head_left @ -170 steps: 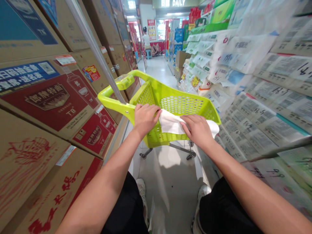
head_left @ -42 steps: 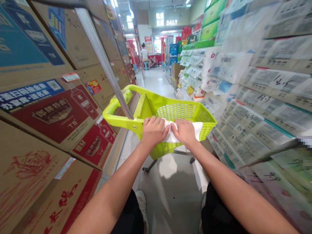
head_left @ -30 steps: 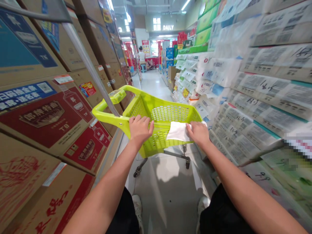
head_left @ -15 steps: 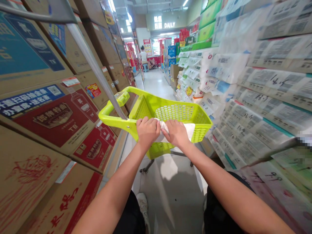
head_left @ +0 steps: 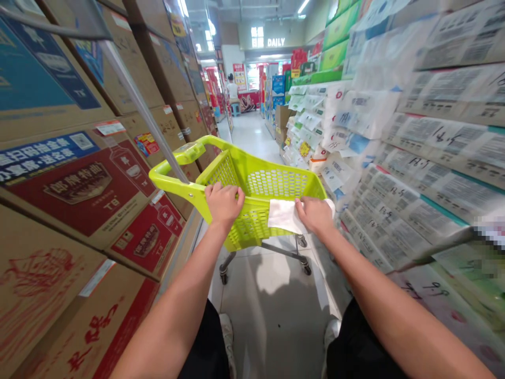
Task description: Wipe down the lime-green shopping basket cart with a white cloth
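1. See a white cloth [head_left: 281, 215] hanging over the near top edge [head_left: 256, 200] of a green cart [head_left: 252, 225], close to the end away from the handle [head_left: 190, 152].
2. Gripping the cloth against the edge with the right hand [head_left: 316, 214].
3. Gripping the bare edge with the left hand [head_left: 223, 203], nearer the handle.
4. Seems to be at the wiping step.
5. Calls next for a tight left hold and a smooth slide of the cloth.
6. Look around at boxes [head_left: 74, 184] stacked on the left, packs [head_left: 414, 181] piled on the right, floor [head_left: 272, 326] under the wheels [head_left: 224, 276].
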Demonstrator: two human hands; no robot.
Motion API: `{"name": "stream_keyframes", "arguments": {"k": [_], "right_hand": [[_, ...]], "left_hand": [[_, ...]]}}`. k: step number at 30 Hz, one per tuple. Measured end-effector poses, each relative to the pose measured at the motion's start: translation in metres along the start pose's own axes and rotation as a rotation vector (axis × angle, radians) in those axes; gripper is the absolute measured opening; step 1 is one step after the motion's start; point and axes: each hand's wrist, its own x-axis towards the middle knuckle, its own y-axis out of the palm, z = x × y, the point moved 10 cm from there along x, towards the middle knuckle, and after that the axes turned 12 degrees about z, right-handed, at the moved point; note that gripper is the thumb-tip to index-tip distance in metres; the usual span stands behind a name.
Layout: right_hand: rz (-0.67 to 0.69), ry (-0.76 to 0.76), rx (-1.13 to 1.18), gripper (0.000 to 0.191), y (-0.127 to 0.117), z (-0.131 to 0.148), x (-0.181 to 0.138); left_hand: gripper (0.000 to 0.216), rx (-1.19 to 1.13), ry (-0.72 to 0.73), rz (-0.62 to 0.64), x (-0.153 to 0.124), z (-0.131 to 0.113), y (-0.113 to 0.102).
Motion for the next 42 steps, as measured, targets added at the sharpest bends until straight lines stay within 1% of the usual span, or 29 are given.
{"name": "stream_keyframes", "arguments": {"k": [2, 7, 8, 10, 12, 14, 19, 22, 24, 26, 28, 30, 32, 35, 37, 38, 40, 42], "right_hand": [[-0.053, -0.048, 0.027, 0.047, -0.006, 0.024, 0.001], [-0.181, -0.235, 0.100, 0.041, -0.017, 0.106, -0.007], [-0.204, -0.246, 0.110, 0.039, -0.018, 0.117, -0.010], [-0.226, -0.254, 0.117, 0.038, -0.019, 0.127, -0.014], [-0.212, -0.276, 0.105, 0.040, -0.018, 0.126, -0.015], [-0.183, -0.285, 0.081, 0.044, -0.016, 0.112, -0.015], [-0.142, -0.144, -0.003, 0.045, -0.010, 0.043, -0.007], [-0.114, -0.072, -0.019, 0.047, -0.003, 0.006, -0.004], [-0.103, -0.055, -0.018, 0.048, 0.001, -0.007, -0.004], [-0.125, -0.059, -0.011, 0.048, 0.003, -0.010, -0.006], [-0.175, -0.067, 0.010, 0.048, 0.001, -0.003, -0.009], [-0.208, -0.090, 0.043, 0.050, -0.001, 0.017, -0.012], [-0.207, -0.155, 0.091, 0.054, -0.003, 0.048, -0.015], [-0.201, -0.295, 0.196, 0.069, -0.007, 0.101, -0.019], [-0.203, -0.357, 0.258, 0.079, -0.011, 0.126, -0.021], [-0.196, -0.381, 0.272, 0.082, -0.012, 0.133, -0.021], [-0.169, -0.426, 0.266, 0.084, -0.011, 0.139, -0.020], [-0.144, -0.444, 0.238, 0.082, -0.007, 0.132, -0.019]], "left_hand": [[0.038, -0.009, -0.003, -0.017, -0.003, -0.009, -0.001], [0.031, -0.041, 0.046, -0.025, -0.014, -0.039, -0.009], [0.030, -0.044, 0.063, -0.021, -0.016, -0.044, -0.010], [0.029, -0.049, 0.106, -0.011, -0.018, -0.052, -0.011], [0.028, -0.051, 0.135, -0.004, -0.018, -0.053, -0.011], [0.029, -0.049, 0.129, -0.003, -0.016, -0.047, -0.010], [0.033, -0.038, 0.078, -0.007, -0.005, -0.022, -0.004], [0.033, -0.011, 0.060, -0.008, 0.001, -0.011, -0.001], [0.032, 0.007, 0.058, -0.005, 0.004, -0.008, -0.001], [0.030, 0.020, 0.071, 0.009, 0.006, -0.009, -0.001], [0.029, 0.024, 0.092, 0.031, 0.007, -0.012, -0.003], [0.029, 0.029, 0.114, 0.051, 0.006, -0.016, -0.005], [0.029, 0.036, 0.135, 0.059, 0.004, -0.022, -0.008], [0.030, 0.040, 0.157, 0.063, -0.001, -0.031, -0.010], [0.030, 0.036, 0.179, 0.072, -0.004, -0.036, -0.009], [0.029, 0.037, 0.190, 0.077, -0.004, -0.038, -0.009], [0.028, 0.046, 0.203, 0.084, -0.004, -0.038, -0.008], [0.027, 0.058, 0.193, 0.086, -0.001, -0.034, -0.008]]}}
